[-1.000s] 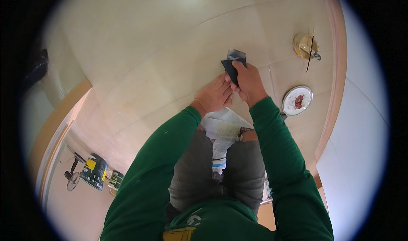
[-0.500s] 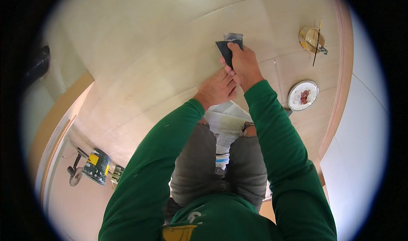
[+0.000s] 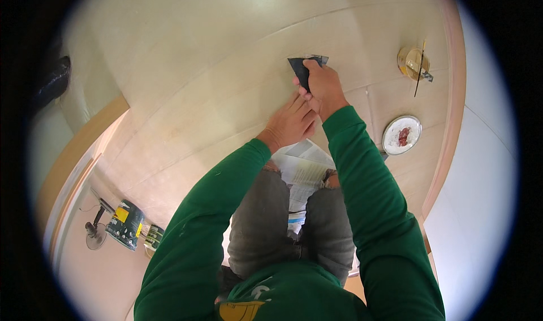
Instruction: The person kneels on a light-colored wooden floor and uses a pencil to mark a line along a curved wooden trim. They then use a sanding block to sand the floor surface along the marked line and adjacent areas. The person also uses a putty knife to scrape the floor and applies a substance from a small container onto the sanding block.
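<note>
My right hand (image 3: 326,89) is closed around a black, flat, flared putty scraper (image 3: 300,71), its wide edge pointing away from me. A second, greyish blade (image 3: 323,59) pokes out beside it, partly covered by my fingers. My left hand (image 3: 290,122) rests just below and left of the right, its fingers stretched toward the right hand's fingers. Whether the two hands touch is unclear. Both are over a pale wood-toned panel surface (image 3: 226,66) with thin seams. To the right stands a round container of white paste with a red patch (image 3: 402,135).
Farther right is a yellowish tub (image 3: 408,60) with a thin brush (image 3: 420,69) across it. Newspaper (image 3: 300,165) lies between my legs. A dark bucket with yellow labels (image 3: 124,225) is at lower left, beyond a wooden edge (image 3: 85,145). A black wrapped bundle (image 3: 54,80) sits far left.
The grey blade has shifted lower behind the black scraper, so less of it shows. My left fingers have straightened slightly. The whole view has tilted a little.
</note>
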{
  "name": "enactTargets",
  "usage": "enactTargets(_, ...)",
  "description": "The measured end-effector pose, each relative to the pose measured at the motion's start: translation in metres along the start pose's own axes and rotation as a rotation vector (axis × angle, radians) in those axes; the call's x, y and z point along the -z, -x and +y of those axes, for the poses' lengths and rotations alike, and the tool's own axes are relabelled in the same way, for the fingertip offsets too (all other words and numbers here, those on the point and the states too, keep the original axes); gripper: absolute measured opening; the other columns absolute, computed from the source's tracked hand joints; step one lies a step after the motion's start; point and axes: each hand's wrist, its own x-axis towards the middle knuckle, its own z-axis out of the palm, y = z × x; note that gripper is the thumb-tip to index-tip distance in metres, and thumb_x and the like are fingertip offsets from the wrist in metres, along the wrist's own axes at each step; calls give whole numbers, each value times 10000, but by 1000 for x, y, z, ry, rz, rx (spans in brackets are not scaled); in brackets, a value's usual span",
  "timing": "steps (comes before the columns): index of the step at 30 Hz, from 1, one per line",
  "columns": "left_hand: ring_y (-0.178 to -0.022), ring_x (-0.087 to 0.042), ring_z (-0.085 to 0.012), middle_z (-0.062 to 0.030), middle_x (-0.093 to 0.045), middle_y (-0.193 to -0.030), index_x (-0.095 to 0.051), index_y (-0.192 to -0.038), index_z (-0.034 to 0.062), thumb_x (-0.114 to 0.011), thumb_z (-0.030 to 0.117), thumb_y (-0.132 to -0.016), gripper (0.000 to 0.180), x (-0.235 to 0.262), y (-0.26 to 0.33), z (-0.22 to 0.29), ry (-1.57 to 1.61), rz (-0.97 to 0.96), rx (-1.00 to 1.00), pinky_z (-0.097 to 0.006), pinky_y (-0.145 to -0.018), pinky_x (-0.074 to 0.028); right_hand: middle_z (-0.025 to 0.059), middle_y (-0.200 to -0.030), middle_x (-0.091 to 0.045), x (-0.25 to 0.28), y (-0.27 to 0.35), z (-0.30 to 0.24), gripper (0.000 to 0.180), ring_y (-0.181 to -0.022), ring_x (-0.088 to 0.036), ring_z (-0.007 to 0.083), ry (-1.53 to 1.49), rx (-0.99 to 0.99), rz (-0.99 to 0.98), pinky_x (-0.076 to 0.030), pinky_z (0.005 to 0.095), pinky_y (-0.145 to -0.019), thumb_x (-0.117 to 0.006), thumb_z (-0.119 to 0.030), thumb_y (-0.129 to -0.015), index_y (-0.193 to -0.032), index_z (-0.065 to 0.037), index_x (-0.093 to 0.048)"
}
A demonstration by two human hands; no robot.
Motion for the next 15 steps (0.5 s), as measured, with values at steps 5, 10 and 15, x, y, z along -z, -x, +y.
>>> enactTargets(5,-1343,-513,-452,-262,-623,-1225,-699,-1108,-37,-691,319,-822,457,-9,-4,-9,-54,78,126,-583,-1210,-362,126,-718,-652,10,4,7,257,-476,-527,184,-52,10,-11,-376,304,-407,-545,-228,-1037,-981,11,-621)
enactTargets(10,-1392,-485,-472,-285,-618,-1275,-712,-1140,-46,-679,348,-827,505,-9,-1,-9,-68,23,134,-574,-1209,-367,120,-715,-634,7,8,-4,250,-481,-523,180,-59,-26,42,-372,310,-408,-543,-216,-1036,-960,12,-609)
enactTargets(15,-1391,-490,-479,-282,-608,-1307,-707,-1132,-63,-677,343,-827,508,-16,1,-11,-115,-45,141,-578,-1202,-373,119,-741,-628,-2,-6,3,264,-469,-489,163,-90,47,43,-357,285,-409,-522,-251,-1064,-1005,0,-580)
